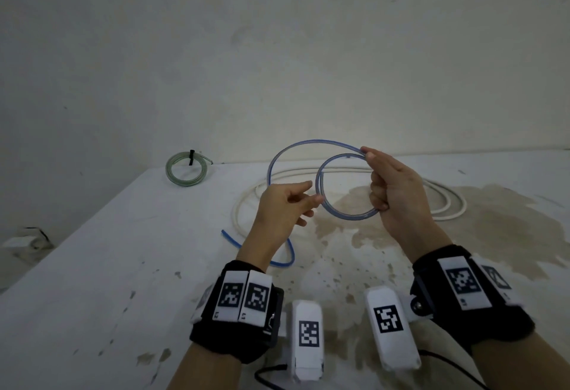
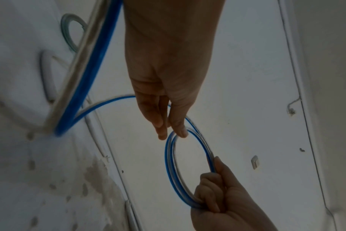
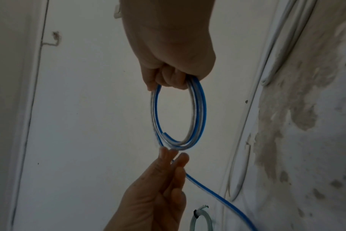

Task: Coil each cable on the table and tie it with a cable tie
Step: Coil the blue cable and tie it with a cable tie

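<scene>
We see the right hand [image 1: 398,192] right of centre in the head view, fingers curled tight round the right side of a coil in the clear, blue-striped flexible cable [image 1: 345,218], held up above the white stained bench [image 1: 123,266]. Right wrist view: about two turns in that coil [image 3: 199,109], one cut end lying inside its lower arc. Left hand [image 1: 285,204] at frame centre, fingers mostly extended, fingertips [image 2: 180,131] touching the left rim of the coil where the cable runs past them; whether it actually pinches the cable we cannot tell. The rest of the cable arcs up behind the coil, then trails down under the left wrist to the bench, free end at lower left of centre. Behind the hands lies a loose white round cable [image 1: 447,204] in long loops on the bench. Upper left on the bench: a coiled clear greenish cable [image 1: 172,173] bound by a black cable tie [image 1: 191,157]. Brown stains sit right of centre.
</scene>
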